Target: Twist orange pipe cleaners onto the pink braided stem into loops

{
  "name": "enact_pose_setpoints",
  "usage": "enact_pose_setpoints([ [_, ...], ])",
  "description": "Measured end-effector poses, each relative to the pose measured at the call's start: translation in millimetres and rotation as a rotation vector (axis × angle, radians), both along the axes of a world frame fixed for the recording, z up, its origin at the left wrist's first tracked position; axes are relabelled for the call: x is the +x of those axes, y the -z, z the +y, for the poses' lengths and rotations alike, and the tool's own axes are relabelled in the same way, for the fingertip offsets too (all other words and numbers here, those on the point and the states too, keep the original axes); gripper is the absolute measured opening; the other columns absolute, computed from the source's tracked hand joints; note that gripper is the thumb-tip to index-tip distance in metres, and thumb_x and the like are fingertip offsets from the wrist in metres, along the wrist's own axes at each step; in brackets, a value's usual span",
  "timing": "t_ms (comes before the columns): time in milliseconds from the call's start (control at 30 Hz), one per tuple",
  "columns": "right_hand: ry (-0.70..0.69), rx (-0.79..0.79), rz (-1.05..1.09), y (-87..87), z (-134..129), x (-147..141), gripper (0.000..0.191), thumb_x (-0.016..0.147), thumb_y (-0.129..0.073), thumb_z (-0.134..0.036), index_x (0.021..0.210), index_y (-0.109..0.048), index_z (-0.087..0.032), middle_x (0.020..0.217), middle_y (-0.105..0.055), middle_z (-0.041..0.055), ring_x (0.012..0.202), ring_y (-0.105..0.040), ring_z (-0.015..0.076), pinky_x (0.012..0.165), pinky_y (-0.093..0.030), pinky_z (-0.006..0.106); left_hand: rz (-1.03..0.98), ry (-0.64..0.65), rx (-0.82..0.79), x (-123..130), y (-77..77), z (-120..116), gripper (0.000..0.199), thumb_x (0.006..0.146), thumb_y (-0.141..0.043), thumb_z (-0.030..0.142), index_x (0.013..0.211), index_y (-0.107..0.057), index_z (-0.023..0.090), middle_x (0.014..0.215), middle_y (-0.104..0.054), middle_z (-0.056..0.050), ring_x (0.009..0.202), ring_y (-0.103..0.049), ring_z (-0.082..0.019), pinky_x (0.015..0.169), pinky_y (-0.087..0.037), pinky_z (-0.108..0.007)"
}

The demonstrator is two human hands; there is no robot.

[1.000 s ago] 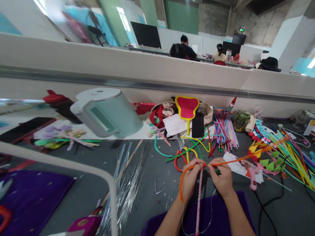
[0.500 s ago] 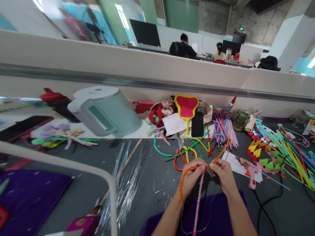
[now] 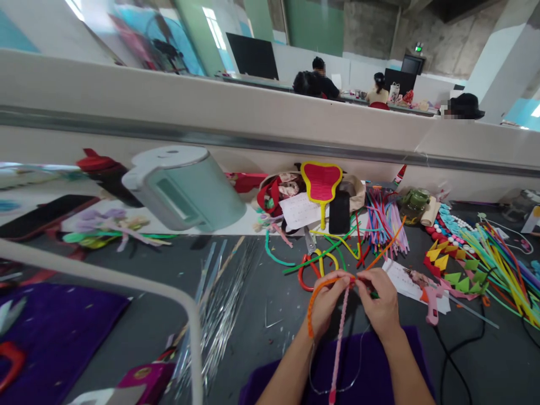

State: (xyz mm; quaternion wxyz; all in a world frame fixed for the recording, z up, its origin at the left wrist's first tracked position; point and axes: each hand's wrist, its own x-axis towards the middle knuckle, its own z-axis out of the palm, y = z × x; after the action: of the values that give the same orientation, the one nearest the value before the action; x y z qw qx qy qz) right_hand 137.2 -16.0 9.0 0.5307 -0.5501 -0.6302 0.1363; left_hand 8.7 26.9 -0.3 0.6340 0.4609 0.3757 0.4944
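Note:
My left hand [image 3: 327, 301] pinches an orange pipe cleaner [image 3: 311, 315], whose braided-looking length curves down over the back of the hand. Close against it, my right hand [image 3: 379, 295] is closed at the same joint, and a straight orange end sticks up to the right above its fingers. A pink twisted stem [image 3: 340, 343] hangs from the joint toward the purple cloth [image 3: 379, 365]. Bits of red and green show at the fingertips, partly hidden. Just beyond the hands lie scissors [image 3: 311, 273] with red and yellow handles. A thin clear strand loops below the hands.
A pale green kettle [image 3: 189, 191] stands back left, near silver strips [image 3: 223, 320]. Bundled pipe cleaners [image 3: 386, 222], a red-and-yellow paddle shape [image 3: 322, 183], a black phone [image 3: 338, 214] and a pink glue gun [image 3: 432, 304] lie around. A white bar [image 3: 192, 315] crosses the left. People sit beyond the partition.
My right hand has turned slightly, its fingers shifting at the joint. The orange end above it now leans further right. My left hand keeps its pinch.

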Motion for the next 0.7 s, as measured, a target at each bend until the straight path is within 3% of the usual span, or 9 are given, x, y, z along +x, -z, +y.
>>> enact_pose_setpoints([
  [133,-0.069,-0.016,0.003,-3.1,-0.3,2.1,0.019,0.088,-0.053,-0.019,0.101,-0.066,-0.023,0.084,-0.058,0.0044,0.08,-0.057,0.0174,0.07,-0.046,0.03,-0.053,0.023,-0.013,0.1,-4.7,-0.7,0.015,0.072,-0.069,0.029,0.068,-0.07,0.014,0.064,-0.061,0.0,0.065,-0.053,-0.013,0.066,-0.042,-0.023],
  [700,-0.14,-0.124,0.196,-9.7,-1.1,3.0,0.014,0.087,-0.052,-0.019,0.089,-0.065,-0.023,0.082,-0.056,0.0018,0.076,-0.056,0.0162,0.066,-0.043,0.027,-0.033,0.093,-0.003,-1.3,-7.4,-1.2,0.024,0.072,-0.07,0.035,0.062,-0.068,0.013,0.06,-0.062,-0.002,0.063,-0.054,-0.014,0.064,-0.04,-0.024],
])
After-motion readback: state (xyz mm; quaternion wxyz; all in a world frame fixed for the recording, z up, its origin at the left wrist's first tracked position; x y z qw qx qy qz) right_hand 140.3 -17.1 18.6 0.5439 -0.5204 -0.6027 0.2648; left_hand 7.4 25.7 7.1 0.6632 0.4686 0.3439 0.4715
